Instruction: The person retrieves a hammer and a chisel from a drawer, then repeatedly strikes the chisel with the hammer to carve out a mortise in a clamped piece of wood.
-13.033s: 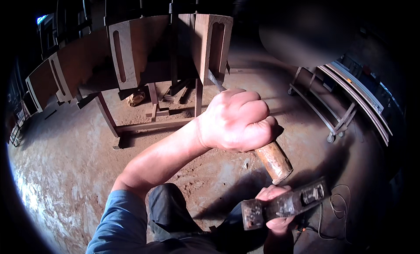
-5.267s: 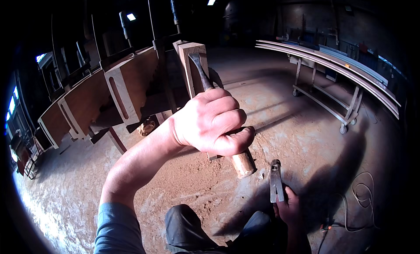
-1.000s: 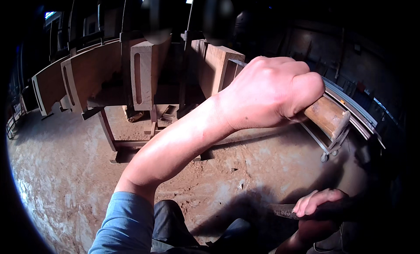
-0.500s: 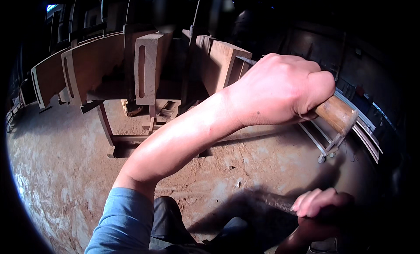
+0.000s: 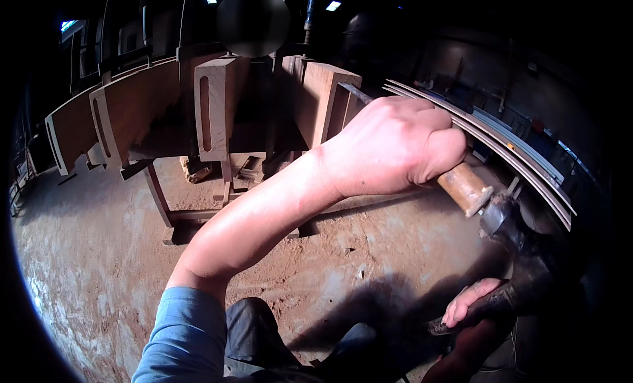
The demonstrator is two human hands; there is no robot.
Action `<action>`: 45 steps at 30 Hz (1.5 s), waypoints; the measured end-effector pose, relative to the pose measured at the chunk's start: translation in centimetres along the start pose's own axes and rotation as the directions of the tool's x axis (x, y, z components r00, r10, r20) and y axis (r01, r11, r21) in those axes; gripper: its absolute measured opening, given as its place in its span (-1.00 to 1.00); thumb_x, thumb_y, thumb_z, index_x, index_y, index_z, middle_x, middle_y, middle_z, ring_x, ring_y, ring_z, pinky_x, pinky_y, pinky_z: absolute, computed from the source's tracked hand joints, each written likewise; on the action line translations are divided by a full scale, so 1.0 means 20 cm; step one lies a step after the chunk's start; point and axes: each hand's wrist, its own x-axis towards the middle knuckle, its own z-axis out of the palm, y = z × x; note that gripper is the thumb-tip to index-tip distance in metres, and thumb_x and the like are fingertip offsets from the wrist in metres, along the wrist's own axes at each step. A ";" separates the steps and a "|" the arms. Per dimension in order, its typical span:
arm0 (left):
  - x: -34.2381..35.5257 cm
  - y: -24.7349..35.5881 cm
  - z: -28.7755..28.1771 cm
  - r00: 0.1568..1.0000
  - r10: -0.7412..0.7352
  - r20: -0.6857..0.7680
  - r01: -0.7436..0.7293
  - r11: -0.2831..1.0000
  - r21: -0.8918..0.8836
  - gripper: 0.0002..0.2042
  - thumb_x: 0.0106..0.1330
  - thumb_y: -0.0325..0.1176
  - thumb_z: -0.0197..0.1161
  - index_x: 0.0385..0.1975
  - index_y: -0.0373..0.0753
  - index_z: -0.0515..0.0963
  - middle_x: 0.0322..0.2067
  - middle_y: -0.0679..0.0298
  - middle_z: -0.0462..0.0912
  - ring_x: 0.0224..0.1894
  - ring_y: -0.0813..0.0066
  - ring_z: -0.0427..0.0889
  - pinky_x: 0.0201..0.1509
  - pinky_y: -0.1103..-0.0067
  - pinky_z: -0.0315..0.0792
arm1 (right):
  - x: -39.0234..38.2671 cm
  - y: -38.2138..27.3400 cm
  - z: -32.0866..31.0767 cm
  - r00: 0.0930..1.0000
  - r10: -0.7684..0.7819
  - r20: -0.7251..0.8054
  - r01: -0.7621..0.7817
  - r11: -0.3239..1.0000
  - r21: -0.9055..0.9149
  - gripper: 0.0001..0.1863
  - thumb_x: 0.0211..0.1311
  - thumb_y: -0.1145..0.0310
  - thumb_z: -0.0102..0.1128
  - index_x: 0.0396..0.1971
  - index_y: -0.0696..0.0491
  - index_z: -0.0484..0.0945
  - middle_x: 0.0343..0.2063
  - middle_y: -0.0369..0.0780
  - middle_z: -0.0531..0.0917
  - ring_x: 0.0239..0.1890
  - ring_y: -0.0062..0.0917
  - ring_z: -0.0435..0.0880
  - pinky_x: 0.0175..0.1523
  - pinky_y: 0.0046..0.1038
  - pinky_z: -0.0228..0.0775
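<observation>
My left hand (image 5: 399,146) is wrapped around the wooden handle of a chisel (image 5: 464,190). The chisel's metal blade runs out beyond the knuckles to the end of a thick wooden board (image 5: 311,96), where a recess shows; whether the tip is inside it I cannot tell. Low on the right, half in shadow, my right hand (image 5: 469,302) grips the shaft of a hammer (image 5: 504,218). The dark hammer head is at the butt of the chisel handle, touching it or very close. Much of the right hand is lost in darkness.
Left of the worked board stand more boards on edge, one with a long slot (image 5: 205,113) in its end. Upright metal clamps (image 5: 308,20) rise among them. A wooden stand (image 5: 158,192) is below. Long strips (image 5: 527,159) lie at the right. Dust covers the floor (image 5: 99,251).
The hammer has swung up, and its head now meets or nearly meets the chisel's butt. My left hand and the chisel appear slightly further left and lower in the picture.
</observation>
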 end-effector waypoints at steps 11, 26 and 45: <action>-0.17 0.07 -0.06 0.972 0.131 0.195 -0.139 0.990 0.031 -0.76 -0.08 -0.41 0.37 -0.41 -0.17 0.47 -0.52 0.34 0.44 -0.50 0.39 0.48 -0.47 0.50 0.36 | -0.23 0.38 -0.15 0.983 0.038 0.181 -0.142 0.785 0.603 -0.57 0.38 0.20 0.11 -0.62 0.19 0.42 -0.70 0.00 0.55 -0.72 -0.28 0.56 -0.61 -0.25 0.51; 0.07 0.03 -0.08 0.983 -0.168 0.078 0.168 0.986 0.002 -0.65 -0.01 -0.27 0.48 -0.38 -0.19 0.40 -0.49 0.22 0.51 -0.38 0.12 0.60 -0.38 0.32 0.49 | 0.03 0.06 0.13 0.997 -0.043 -0.069 0.035 0.993 -0.113 -0.10 0.08 -0.55 0.09 -0.26 0.18 0.36 -0.74 -0.27 0.41 -0.77 -0.58 0.37 -0.64 -0.52 0.32; -0.16 0.11 -0.03 0.957 0.255 0.138 -0.266 0.962 0.062 -0.67 -0.08 -0.42 0.39 -0.26 -0.10 0.49 -0.66 0.49 0.29 -0.68 0.57 0.38 -0.67 0.62 0.26 | -0.26 0.31 -0.10 0.949 0.236 0.208 -0.295 0.898 0.326 -0.23 0.00 -0.42 0.33 -0.58 0.12 0.40 -0.71 -0.23 0.47 -0.70 -0.50 0.49 -0.56 -0.50 0.43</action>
